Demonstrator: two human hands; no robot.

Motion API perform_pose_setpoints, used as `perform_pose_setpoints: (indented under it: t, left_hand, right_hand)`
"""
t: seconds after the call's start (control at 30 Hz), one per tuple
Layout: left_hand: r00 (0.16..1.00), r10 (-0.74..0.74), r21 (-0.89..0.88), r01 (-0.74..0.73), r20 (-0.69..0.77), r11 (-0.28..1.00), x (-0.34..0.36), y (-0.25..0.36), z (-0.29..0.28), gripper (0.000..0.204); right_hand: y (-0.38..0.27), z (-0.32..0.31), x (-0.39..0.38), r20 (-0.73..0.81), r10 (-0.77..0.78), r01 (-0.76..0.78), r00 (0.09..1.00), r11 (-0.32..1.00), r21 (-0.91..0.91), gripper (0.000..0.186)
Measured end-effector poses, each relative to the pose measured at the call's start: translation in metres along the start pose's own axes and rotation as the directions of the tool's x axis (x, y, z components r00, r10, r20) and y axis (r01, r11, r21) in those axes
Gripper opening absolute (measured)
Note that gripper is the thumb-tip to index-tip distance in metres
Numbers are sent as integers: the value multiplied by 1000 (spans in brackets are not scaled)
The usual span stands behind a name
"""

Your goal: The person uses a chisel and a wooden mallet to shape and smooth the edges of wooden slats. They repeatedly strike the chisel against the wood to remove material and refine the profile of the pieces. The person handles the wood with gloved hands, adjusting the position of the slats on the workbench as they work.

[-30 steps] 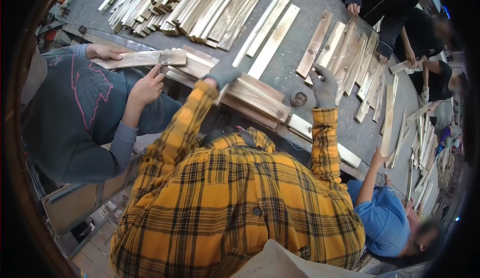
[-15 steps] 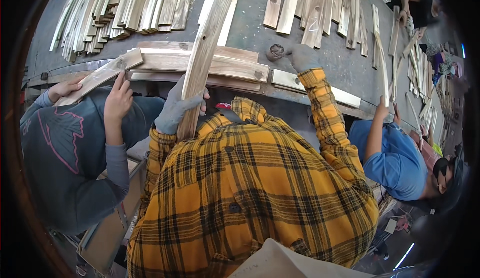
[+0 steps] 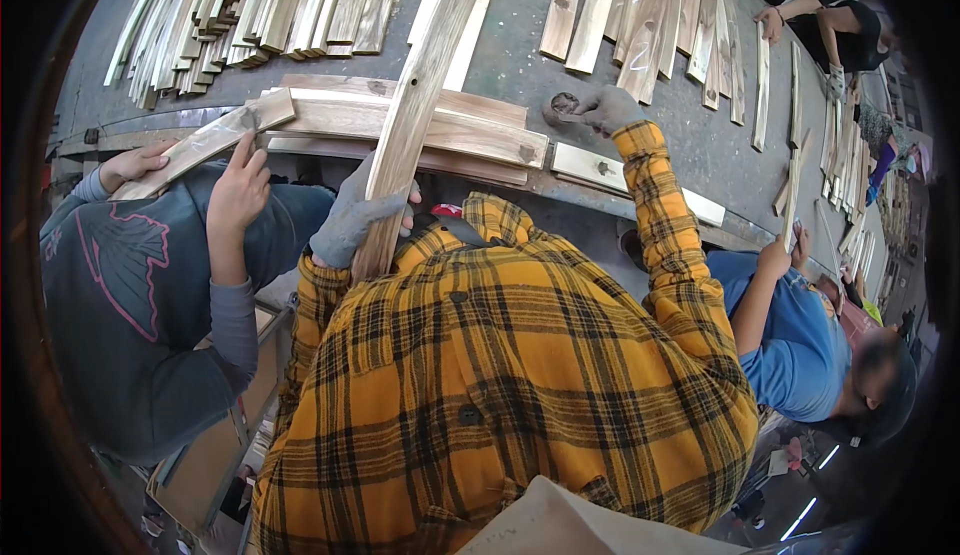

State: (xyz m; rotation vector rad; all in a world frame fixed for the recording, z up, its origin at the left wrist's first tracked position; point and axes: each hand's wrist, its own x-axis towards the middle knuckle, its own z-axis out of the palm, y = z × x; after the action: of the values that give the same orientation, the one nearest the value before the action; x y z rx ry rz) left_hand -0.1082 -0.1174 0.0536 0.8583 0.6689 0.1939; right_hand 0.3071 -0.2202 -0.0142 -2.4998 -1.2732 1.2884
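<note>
My left hand [image 3: 350,210], in a grey glove, grips a long wooden board [image 3: 425,75] with a small dark knot, held upright in the picture across stacked planks [image 3: 485,137] at the table edge. My right hand [image 3: 610,113], also gloved, has its fingertips curled together at a small round pot of dark brown paste [image 3: 565,104]; whether they hold anything is hidden. Below it lies a pale board [image 3: 630,177] with a dark patch.
The grey table [image 3: 500,85] bears piles of slats [image 3: 250,15] and rows of patched boards [image 3: 640,25]. A co-worker [image 3: 150,285] at left holds a plank with a bare finger on it; another in blue [image 3: 780,325] at right grips a slat. Others [image 3: 840,25] work at the far side.
Over the last second my left hand has drawn a long board toward me, now gripped in front. My right hand has moved from the far boards down to the pot.
</note>
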Motion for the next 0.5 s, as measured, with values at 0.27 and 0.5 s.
perform_pose_setpoints:
  t: [0.27, 0.5]
  left_hand:
    - [998, -60, -84, 58, -25, 995, -7, 14, 3, 60]
    - [992, 10, -259, 23, 127, 966, -7, 20, 3, 62]
  right_hand:
    - [-32, -25, -36, 59, -111, 55, 992, 803, 594, 18]
    - [-159, 24, -62, -583, -585, 798, 564, 568, 202, 16]
